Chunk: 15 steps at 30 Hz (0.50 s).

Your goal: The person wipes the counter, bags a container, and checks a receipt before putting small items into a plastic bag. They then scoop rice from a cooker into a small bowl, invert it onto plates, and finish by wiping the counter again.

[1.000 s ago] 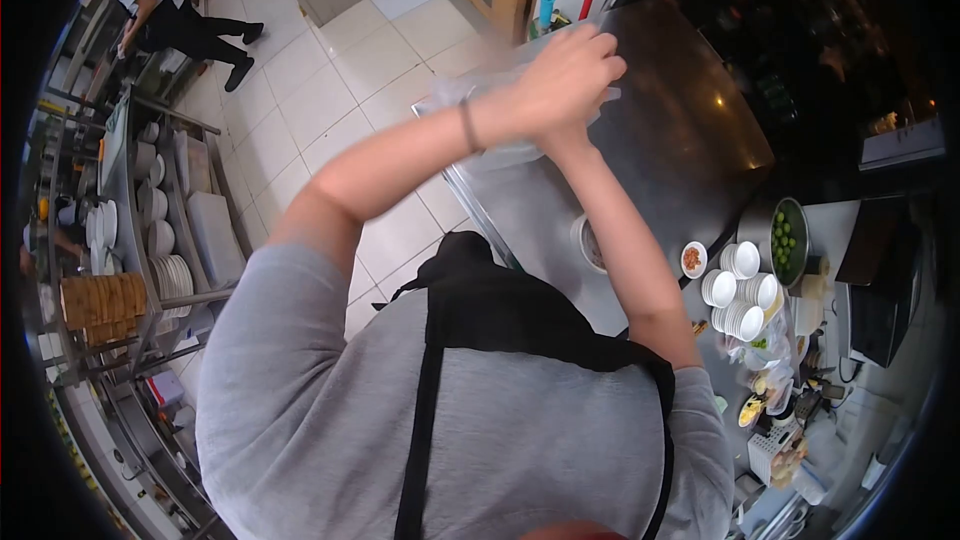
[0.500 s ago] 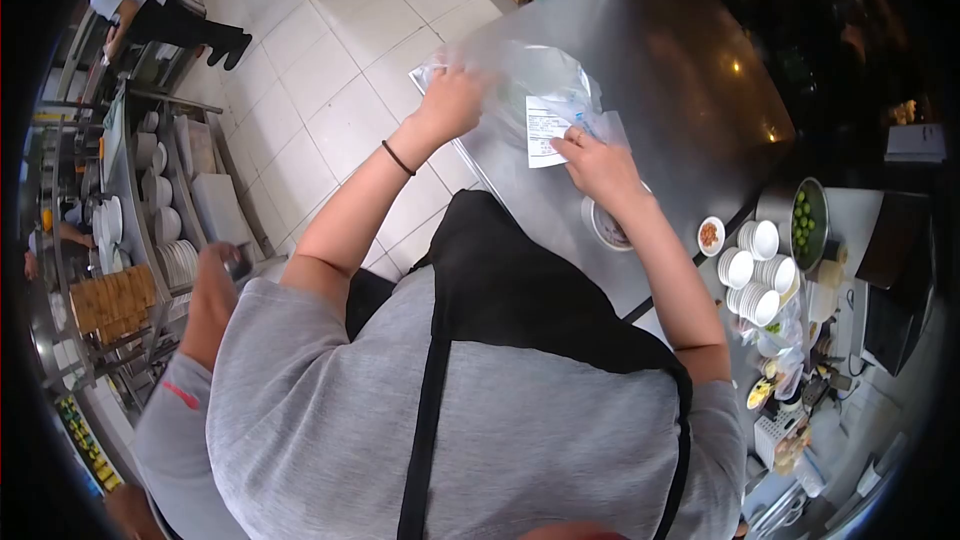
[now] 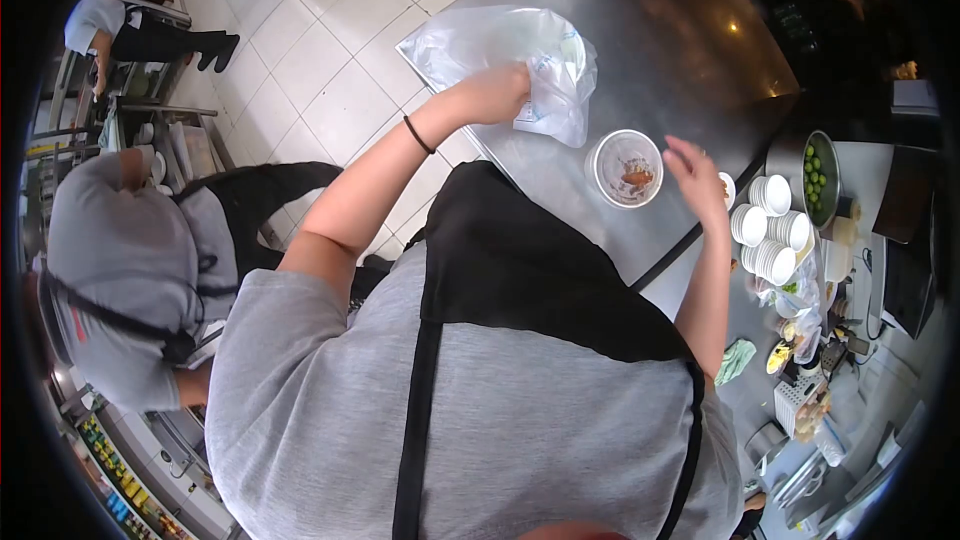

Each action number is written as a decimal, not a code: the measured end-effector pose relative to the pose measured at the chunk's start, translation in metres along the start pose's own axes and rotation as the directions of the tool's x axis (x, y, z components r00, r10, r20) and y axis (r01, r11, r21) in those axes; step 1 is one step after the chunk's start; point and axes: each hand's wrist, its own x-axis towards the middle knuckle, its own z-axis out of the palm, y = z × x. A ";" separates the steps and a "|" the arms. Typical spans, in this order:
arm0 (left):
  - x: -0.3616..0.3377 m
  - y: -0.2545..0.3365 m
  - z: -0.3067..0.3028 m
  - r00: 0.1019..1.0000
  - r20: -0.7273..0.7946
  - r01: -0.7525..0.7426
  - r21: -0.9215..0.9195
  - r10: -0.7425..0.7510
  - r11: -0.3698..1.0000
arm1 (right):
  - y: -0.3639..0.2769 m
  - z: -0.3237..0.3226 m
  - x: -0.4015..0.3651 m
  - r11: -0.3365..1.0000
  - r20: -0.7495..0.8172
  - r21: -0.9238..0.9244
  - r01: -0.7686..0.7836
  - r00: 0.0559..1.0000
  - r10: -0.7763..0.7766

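My left hand [image 3: 497,93] is closed at the clear plastic bag [image 3: 565,115], against a printed slip partly covered by the bag; the fingertips are partly hidden. The bag lies at the left corner of the steel table [image 3: 640,50]. My right hand [image 3: 693,175] is open, its fingers apart, just right of a round white tub [image 3: 625,169]. Some reddish-brown food shows inside the tub. A small bowl [image 3: 727,190] sits behind my right hand, partly hidden by it.
Stacked white cups [image 3: 768,230] and a metal bowl of green fruit [image 3: 815,180] stand at the right. A co-worker in grey [image 3: 130,250] is close on my left; another person [image 3: 130,35] is farther off, beside shelving.
My right hand has left the slip and bag and moved right, beside the tub. My left hand has moved right onto the bag. The co-worker on the left has come further into view.
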 end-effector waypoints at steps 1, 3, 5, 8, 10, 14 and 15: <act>0.003 -0.001 -0.003 1.000 -0.002 0.001 0.001 -0.001 1.000 | 0.011 0.008 -0.012 0.969 0.082 0.108 -0.224 0.973 0.215; 0.008 -0.006 -0.009 0.997 -0.041 -0.073 -0.100 0.069 0.992 | 0.028 0.025 -0.030 0.791 0.252 0.367 -0.489 0.871 0.421; 0.012 0.001 -0.027 0.998 0.018 -0.055 -0.132 0.058 0.990 | 0.024 0.027 -0.035 0.706 0.257 0.497 -0.505 0.863 0.436; 0.032 -0.013 -0.026 0.994 0.092 -0.035 -0.227 0.058 0.973 | 0.022 0.022 -0.038 0.627 0.225 0.595 -0.503 0.853 0.471; 0.056 -0.026 -0.031 0.992 0.104 -0.036 -0.286 0.068 0.958 | 0.013 0.013 -0.040 0.652 0.180 0.576 -0.494 0.854 0.488; 0.082 -0.015 -0.047 0.880 0.475 0.050 -0.087 -0.003 0.995 | -0.054 0.002 -0.036 0.708 0.272 0.624 -0.331 0.941 0.200; 0.086 -0.010 -0.050 0.831 0.556 0.136 -0.178 -0.014 0.975 | -0.075 0.011 -0.030 0.707 0.315 0.647 -0.285 0.945 0.093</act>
